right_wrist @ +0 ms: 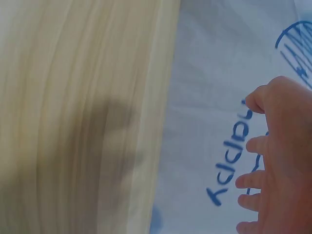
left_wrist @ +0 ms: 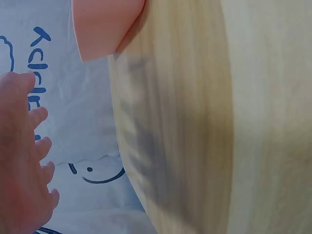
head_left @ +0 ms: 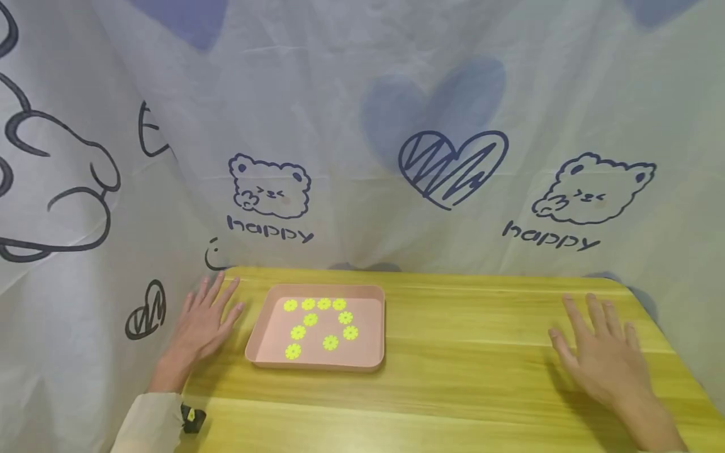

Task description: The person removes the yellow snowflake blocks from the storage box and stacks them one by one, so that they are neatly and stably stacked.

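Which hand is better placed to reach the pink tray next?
Likely the left hand: empty, just left of the pink tray, which also shows in its wrist view. The right hand, also empty, is out toward the right end of the table.

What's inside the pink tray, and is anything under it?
Ten yellow flower-shaped pieces lie inside the pink tray. It covers the table beneath it, so anything under there is hidden, as are the floor patches beneath the pieces.

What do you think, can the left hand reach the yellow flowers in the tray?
Probably yes: the left hand is empty and beside the tray, with only its low rim between the hand and the yellow flowers.
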The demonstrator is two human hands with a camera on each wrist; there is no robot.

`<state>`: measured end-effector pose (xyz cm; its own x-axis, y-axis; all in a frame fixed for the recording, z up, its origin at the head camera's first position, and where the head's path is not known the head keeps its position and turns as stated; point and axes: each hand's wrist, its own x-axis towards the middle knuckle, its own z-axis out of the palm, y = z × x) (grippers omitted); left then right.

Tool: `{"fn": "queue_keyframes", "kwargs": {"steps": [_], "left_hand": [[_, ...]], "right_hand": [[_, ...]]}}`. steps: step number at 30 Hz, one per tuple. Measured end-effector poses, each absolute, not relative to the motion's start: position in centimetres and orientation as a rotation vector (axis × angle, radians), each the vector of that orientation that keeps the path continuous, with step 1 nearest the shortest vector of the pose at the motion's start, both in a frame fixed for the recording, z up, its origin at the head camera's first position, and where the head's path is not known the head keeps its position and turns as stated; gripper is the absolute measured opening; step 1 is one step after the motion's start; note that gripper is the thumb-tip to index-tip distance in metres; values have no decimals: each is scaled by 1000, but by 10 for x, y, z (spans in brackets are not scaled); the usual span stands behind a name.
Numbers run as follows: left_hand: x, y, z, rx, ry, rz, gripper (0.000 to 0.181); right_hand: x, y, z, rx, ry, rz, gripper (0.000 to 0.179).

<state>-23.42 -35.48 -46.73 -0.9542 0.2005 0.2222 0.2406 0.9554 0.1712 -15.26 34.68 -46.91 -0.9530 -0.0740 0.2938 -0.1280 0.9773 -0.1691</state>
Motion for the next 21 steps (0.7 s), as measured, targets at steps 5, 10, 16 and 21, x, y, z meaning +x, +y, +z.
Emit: {"fn": "queue_keyframes", "kwargs": {"steps": [5, 10, 16, 21], "left_hand": [[-234, -352, -468, -336, -2925, -338, 64], [-231, -347, -473, -335, -2902, -434, 62], [-223, -339, -476, -277, -2875, -622, 61], [-220, -332, -483, -311, -2826, -930, 59]], "right_hand": [[-150, 326, -463, 199, -2800, 306, 72], [-149, 303, -457, 276, -2710, 385, 67], [-150, 272, -453, 358, -2637, 483, 66], [-152, 246, -450, 415, -2606, 576, 64]]}}
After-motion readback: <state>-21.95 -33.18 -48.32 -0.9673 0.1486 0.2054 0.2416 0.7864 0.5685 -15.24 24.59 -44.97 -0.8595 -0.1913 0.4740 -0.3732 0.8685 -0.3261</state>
